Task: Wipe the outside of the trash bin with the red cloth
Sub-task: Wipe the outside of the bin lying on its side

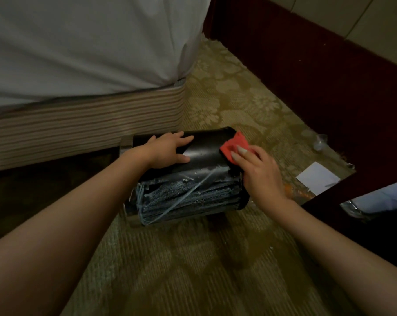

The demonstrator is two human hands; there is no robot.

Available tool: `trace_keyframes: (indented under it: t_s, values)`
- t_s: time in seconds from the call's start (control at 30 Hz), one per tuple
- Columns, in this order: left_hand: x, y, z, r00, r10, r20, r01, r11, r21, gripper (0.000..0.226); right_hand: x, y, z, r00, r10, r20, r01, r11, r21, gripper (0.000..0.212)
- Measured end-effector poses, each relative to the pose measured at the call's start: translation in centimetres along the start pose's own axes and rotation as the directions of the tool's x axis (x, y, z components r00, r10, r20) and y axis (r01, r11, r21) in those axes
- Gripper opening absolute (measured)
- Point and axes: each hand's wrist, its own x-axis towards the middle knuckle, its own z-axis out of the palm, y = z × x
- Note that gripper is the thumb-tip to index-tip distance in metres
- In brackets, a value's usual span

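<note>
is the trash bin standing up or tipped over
Tipped on its side: the trash bin lies on the carpet, its black wall facing up under the left hand.

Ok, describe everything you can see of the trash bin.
The trash bin is black and lies on its side on the patterned carpet, beside the striped bed base. Its upper side looks smooth and glossy; the side facing the camera is ridged and grey with whitish streaks. The left hand rests flat on top; the right hand presses the red cloth against its right end.
</note>
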Motion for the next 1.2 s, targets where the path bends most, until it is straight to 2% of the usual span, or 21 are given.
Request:
trace_keyframes:
  t_s: [0.1, 0.17, 0.3, 0.37, 0.43, 0.5, 0.57, 0.63, 0.77, 0.87, 1.0, 1.1, 1.2]
  values:
    - [-0.5, 0.1, 0.1, 1.0, 0.017, 0.002, -0.017, 1.0, 0.015, 0.068, -3.9, 0.1, -0.2, 0.998, -0.066, -0.004, 0.066, 0.996, -0.061, 0.061]
    - [-0.8, 0.3, 0.2, 1.0, 0.025, 0.01, -0.025, 0.999, 0.039, 0.07, -3.5, 0.6, -0.1, 0.996, -0.088, -0.019, 0.087, 0.994, -0.061, 0.06]
    - [-0.7, 0.4, 0.1, 1.0, 0.014, 0.003, -0.014, 0.999, 0.03, 0.071, 2.1, -0.2, 0.2, 0.999, 0.045, -0.005, -0.045, 0.999, 0.016, 0.044]
    - [-0.6, 0.3, 0.1, 1.0, 0.007, -0.003, -0.007, 1.0, 0.007, 0.071, 3.0, -0.4, 0.6, 0.996, 0.088, 0.021, -0.089, 0.995, 0.052, 0.042]
    - [-0.5, 0.2, 0.1, 1.0, 0.008, -0.001, -0.008, 1.0, -0.006, 0.072, 1.2, -0.1, 0.4, 0.999, 0.047, -0.008, -0.047, 0.998, 0.042, 0.046]
    - [-0.7, 0.1, 0.0, 1.0, 0.012, 0.007, -0.012, 1.0, 0.011, 0.072, -2.2, 0.3, 0.2, 0.999, 0.003, -0.054, -0.002, 1.0, 0.015, 0.059]
    - [-0.7, 0.3, 0.0, 1.0, 0.009, 0.016, -0.01, 0.999, 0.044, 0.072, -5.0, 0.2, 0.2, 0.999, -0.033, -0.014, 0.032, 0.999, -0.03, 0.07]
    - [-0.8, 0.6, 0.1, 1.0, 0.002, 0.023, -0.004, 0.997, 0.074, 0.072, -5.2, 0.5, 0.4, 0.999, -0.043, 0.016, 0.044, 0.997, -0.07, 0.072]
    - [-0.7, 0.8, 0.3, 1.0, -0.019, 0.024, 0.017, 0.996, 0.085, 0.072, 0.4, 0.3, 0.6, 0.999, 0.003, -0.048, -0.006, 0.999, -0.048, 0.055]
    - [-0.6, 0.6, 0.1, 1.0, -0.023, 0.02, 0.021, 0.998, 0.057, 0.071, 2.4, -0.1, 0.9, 0.998, 0.05, -0.038, -0.05, 0.999, -0.002, 0.047]
    - [-0.8, 0.5, 0.1, 1.0, -0.015, 0.022, 0.013, 0.998, 0.068, 0.072, -2.9, 0.7, 0.8, 0.998, 0.003, -0.069, -0.006, 0.999, -0.044, 0.066]
    - [-0.9, 0.8, 0.1, 0.999, -0.017, 0.039, 0.014, 0.996, 0.083, 0.073, -6.3, 0.6, 0.8, 0.999, -0.037, 0.026, 0.039, 0.995, -0.093, 0.084]
    - [-0.7, 1.1, 0.1, 0.998, -0.035, 0.048, 0.029, 0.994, 0.107, 0.072, -3.8, 0.9, 0.5, 0.999, -0.043, -0.003, 0.042, 0.994, -0.101, 0.075]
